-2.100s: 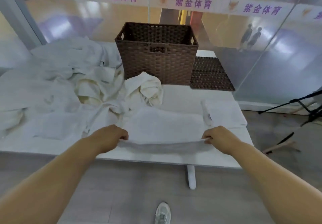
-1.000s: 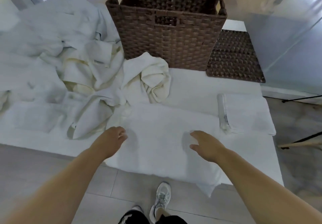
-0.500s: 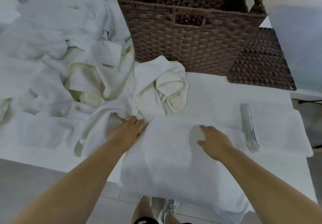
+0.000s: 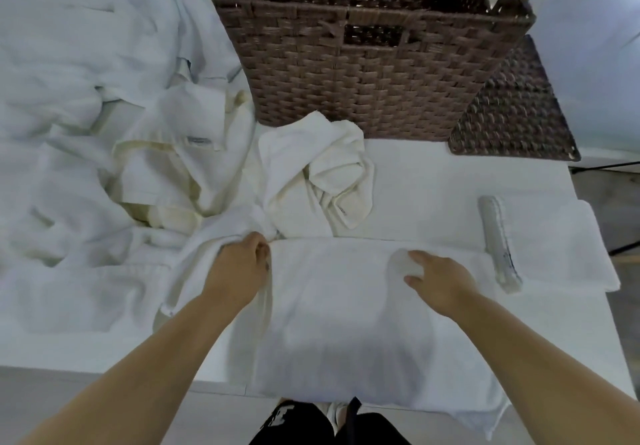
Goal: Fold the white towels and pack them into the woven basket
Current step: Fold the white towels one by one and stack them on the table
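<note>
At the far left lie loose towels (image 4: pixel 76 115). The left hand (image 4: pixel 239 268) pinches the far corner of the spread towel (image 4: pixel 339 327) before the woven basket (image 4: pixel 363 74); the right hand (image 4: pixel 441 282) rests loosely on it. Soft, light, limp: probably best held by corners.

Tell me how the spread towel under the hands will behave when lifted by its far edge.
Likely floppy: the spread towel droops over the table edge near the person. It will probably sag between the left hand and right hand rather than hold flat. Probably light, and not slippery, given its soft, matte cloth.
</note>
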The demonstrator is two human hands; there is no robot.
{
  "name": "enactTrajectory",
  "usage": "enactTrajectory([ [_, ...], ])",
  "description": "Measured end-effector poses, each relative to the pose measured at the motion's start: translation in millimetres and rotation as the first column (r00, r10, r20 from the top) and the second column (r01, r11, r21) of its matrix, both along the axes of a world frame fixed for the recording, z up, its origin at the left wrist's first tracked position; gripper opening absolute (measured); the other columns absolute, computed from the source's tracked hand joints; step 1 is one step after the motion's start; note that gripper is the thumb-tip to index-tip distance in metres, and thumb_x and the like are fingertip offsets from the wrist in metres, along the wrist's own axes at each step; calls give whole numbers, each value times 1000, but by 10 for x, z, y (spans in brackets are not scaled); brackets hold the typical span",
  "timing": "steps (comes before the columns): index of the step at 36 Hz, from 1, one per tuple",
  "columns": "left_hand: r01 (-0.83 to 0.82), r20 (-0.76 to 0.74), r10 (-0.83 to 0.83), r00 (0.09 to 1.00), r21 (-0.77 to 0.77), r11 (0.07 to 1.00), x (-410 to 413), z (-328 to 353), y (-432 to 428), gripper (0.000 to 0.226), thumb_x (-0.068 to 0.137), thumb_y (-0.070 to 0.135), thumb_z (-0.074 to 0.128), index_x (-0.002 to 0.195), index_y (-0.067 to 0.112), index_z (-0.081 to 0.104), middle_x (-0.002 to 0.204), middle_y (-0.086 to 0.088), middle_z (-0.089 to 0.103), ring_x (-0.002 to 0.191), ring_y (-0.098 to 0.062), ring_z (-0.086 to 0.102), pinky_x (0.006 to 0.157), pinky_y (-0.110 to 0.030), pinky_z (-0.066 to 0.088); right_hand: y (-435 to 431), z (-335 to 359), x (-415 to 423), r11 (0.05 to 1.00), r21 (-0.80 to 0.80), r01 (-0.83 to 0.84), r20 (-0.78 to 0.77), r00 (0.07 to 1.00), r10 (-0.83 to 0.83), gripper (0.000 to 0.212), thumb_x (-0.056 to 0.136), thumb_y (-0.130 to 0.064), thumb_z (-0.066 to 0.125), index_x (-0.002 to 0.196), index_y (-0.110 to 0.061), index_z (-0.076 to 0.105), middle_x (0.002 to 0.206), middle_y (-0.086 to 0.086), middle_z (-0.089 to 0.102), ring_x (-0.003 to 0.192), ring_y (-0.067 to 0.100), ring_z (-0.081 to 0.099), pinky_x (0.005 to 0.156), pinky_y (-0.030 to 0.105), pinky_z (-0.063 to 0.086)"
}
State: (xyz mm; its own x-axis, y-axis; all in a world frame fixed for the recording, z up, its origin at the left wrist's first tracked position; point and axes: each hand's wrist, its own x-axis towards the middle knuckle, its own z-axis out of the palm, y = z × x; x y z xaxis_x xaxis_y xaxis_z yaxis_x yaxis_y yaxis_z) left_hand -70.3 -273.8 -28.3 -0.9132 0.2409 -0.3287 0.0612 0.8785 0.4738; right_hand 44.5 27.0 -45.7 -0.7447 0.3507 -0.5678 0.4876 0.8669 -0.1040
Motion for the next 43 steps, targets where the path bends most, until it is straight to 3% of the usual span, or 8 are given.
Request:
enactTrajectory([
  [5,-214,201,176,964,188,959,-26,1,8,16,93,15,45,84,20,57,64,1,68,51,-12,60,48,-21,41,-18,19,25,999,-2,45,2,999,-44,54,93,-46,48,144,-33,34,122,3,62,107,25,59,80,31,45],
  [10,-248,264,197,944,178,952,-76,-5,36,21,94,19,42,85,18,61,79,-1,68,74,-19,64,68,-33,51,-79,34,-13,999,18,40,27,999,-41,55,94,-46,46,144,-32,31,119,3,63,106,26,59,76,31,45],
  [14,-306,301,233,925,224,925,-82,-7,63,27,88,43,53,84,18,63,76,4,67,75,-15,63,66,-29,47,-115,43,-13,999,28,42,43,998,-43,55,94,-46,46,144,-31,30,118,4,62,107,27,58,78,32,46],
  [19,27,42,-25,999,-50,998,-85,-44,67,24,91,31,57,109,15,61,96,3,61,89,-16,58,79,-27,45,-137,42,10,998,26,58,57,997,-59,57,94,-46,47,146,-32,26,118,4,61,108,26,56,79,32,46],
  [24,319,-38,-358,933,-374,871,-132,-42,140,26,99,26,39,120,17,50,118,-3,49,100,-20,57,80,-29,49,-169,59,34,999,15,49,61,997,-50,61,95,-43,47,148,-28,21,136,3,51,118,26,52,88,34,47],
  [30,244,-135,-294,946,-300,922,-31,-13,158,36,93,37,49,125,22,44,120,-2,32,99,-20,52,76,-32,46,-193,88,219,995,-95,38,-72,996,-45,61,95,-35,53,149,-24,26,156,-7,22,140,17,27,108,37,35],
  [35,334,-251,-405,879,-281,900,203,53,141,39,85,33,64,120,17,57,121,-8,42,103,-29,48,82,-38,45,-249,90,550,999,-35,1,-250,968,-10,48,95,-30,53,140,-20,42,147,-4,38,135,18,32,104,34,39],
  [43,473,-273,-488,829,-124,872,830,-16,118,27,68,18,82,91,10,70,90,-7,59,80,-31,56,64,-39,51,-244,66,1215,998,-56,-12,-345,939,-8,25,93,-22,56,117,-16,62,123,-4,58,116,18,51,88,29,45],
])
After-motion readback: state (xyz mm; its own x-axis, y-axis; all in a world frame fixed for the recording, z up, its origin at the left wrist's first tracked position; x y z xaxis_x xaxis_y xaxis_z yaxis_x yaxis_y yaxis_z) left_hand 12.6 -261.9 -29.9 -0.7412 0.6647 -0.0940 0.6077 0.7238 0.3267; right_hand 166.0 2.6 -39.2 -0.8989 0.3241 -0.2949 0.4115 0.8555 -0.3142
